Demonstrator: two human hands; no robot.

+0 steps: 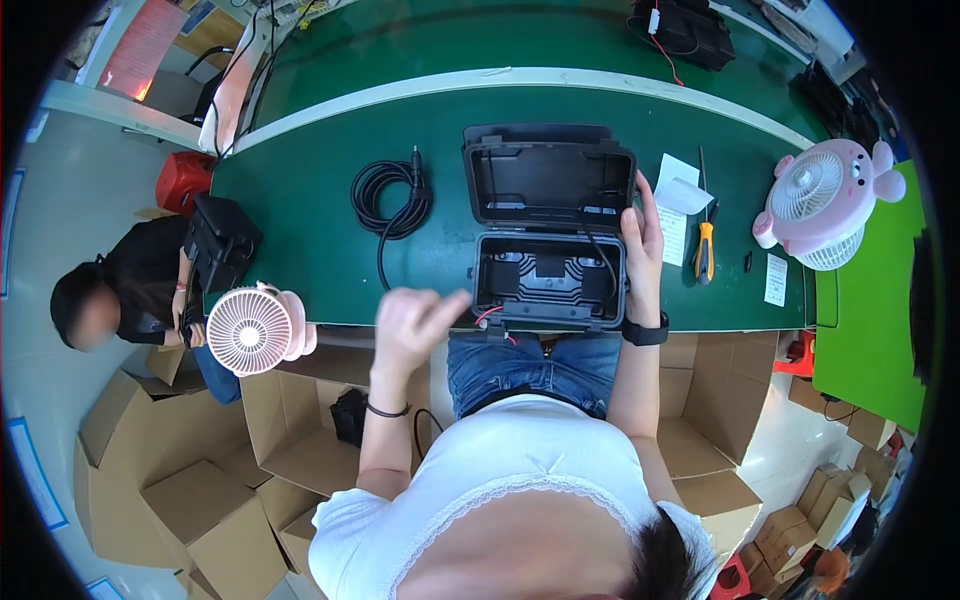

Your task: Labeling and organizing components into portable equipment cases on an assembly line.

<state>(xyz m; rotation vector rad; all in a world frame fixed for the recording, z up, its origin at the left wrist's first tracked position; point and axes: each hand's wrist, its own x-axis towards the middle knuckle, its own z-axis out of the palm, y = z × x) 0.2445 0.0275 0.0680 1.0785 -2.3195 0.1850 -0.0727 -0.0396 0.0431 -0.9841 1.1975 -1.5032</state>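
An open black plastic box (549, 275) sits at the table's front edge, with its hinged lid (550, 180) tipped back. Ridged black parts show inside, and a thin black wire runs down from the lid side. My right hand (643, 245) grips the box and lid along their right side. Beside the lower left corner, my left hand (410, 325) is closed, its thumb reaching toward the box wall; whatever its fingers hold is hidden. A short red wire (489, 314) shows at that corner. Behind my left hand runs the tail of a coiled black cable (390, 200).
To the right lie a screwdriver (705, 250), paper slips (675, 215) and a pink animal-shaped fan (815, 195). At the left stand a round pink fan (250, 332) and another black box (222, 240), near a seated person (140, 285). Cardboard boxes (215, 500) surround my seat.
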